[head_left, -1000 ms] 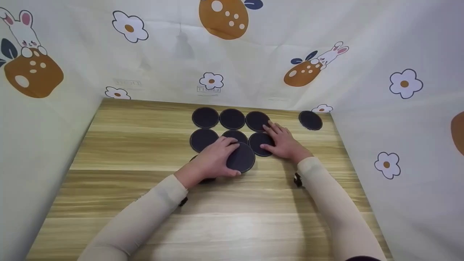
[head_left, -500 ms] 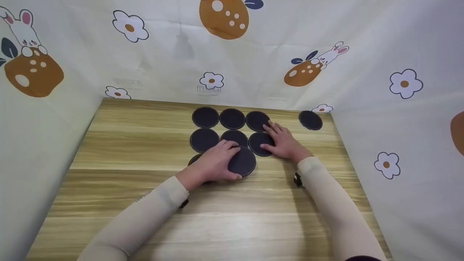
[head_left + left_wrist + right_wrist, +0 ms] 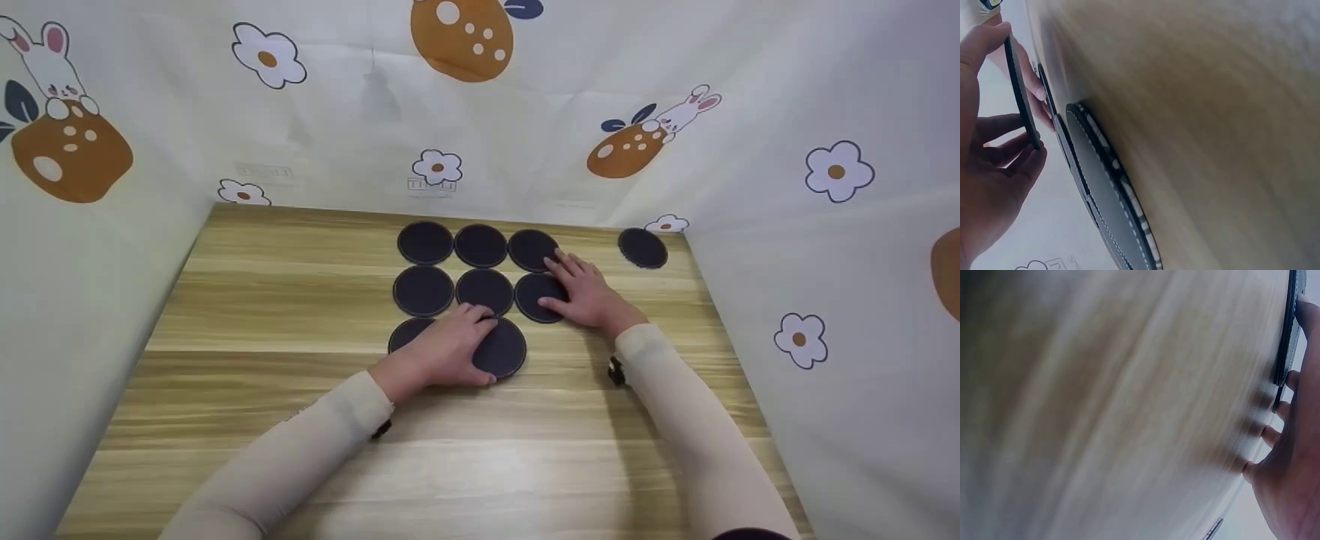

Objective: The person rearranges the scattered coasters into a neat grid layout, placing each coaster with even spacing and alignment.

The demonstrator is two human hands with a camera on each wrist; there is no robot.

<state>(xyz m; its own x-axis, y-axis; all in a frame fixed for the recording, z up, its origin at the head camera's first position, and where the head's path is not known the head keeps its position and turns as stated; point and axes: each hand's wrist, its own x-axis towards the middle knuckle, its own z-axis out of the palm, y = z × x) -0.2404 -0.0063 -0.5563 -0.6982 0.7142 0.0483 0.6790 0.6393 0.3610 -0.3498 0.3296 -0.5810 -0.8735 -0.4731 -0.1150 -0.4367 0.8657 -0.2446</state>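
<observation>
My left hand (image 3: 450,349) pinches a round black stitched coaster (image 3: 504,349) by its edge, thumb on the near side and fingers on the far side. The left wrist view shows this coaster (image 3: 1019,93) tilted and raised off the wood. In the head view it appears beside the front-row coaster (image 3: 407,334), which my left hand and wrist partly cover. My right hand (image 3: 589,296) lies with fingers spread, thumb on the right coaster of the middle row (image 3: 536,298) and fingertips at the edge of the right coaster of the back row (image 3: 532,249).
More black coasters, such as the middle one (image 3: 484,291), lie in touching rows on the wooden table (image 3: 262,300). A lone coaster (image 3: 643,248) lies at the back right corner. Printed cloth (image 3: 525,135) walls the table at the back and both sides.
My left hand has drawn the held coaster toward the table's front, uncovering the middle coaster and more of the front-row one. The right hand has stayed in place.
</observation>
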